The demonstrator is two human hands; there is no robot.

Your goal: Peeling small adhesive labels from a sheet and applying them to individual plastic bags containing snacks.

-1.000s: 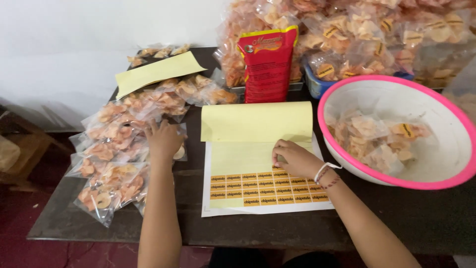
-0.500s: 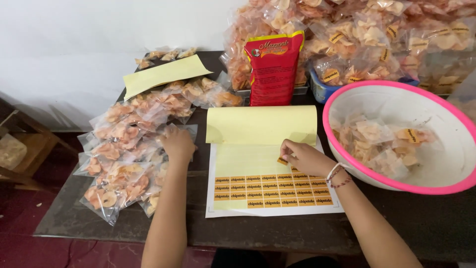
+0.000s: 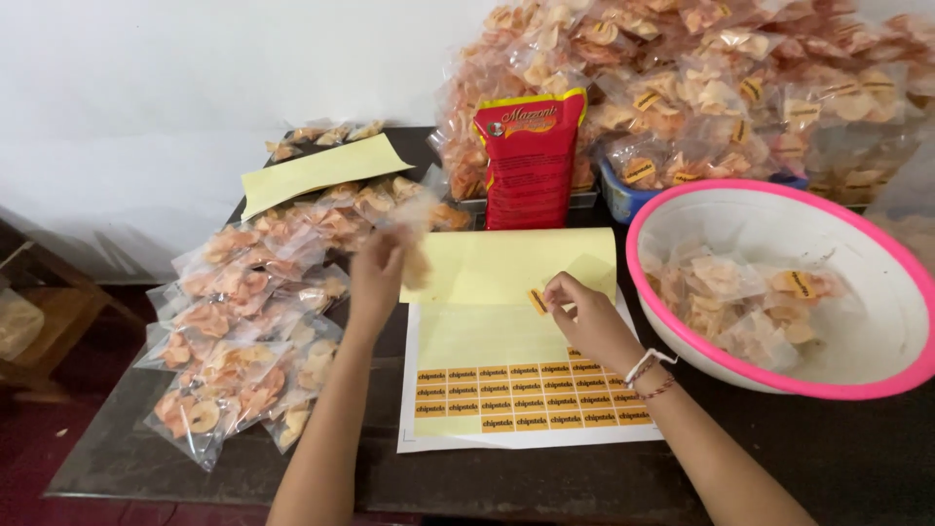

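Dark bench [image 3: 779,458], white wall behind. Left hand [image 3: 375,278] grip lifts a light, crinkly snack bag [image 3: 417,234] by its edge; right hand [image 3: 584,312] pinches a flimsy small sticker [image 3: 538,301] above the sticker sheet [image 3: 526,399].

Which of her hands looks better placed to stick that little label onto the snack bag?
The right hand, probably: it pinches a small orange sticker above the sticker sheet, while the left hand holds up a clear snack packet close beside it.

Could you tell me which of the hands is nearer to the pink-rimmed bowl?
Right. The right hand, pinching a small sticker, is just left of the pink-rimmed bowl; the left hand lifts a snack packet farther left.
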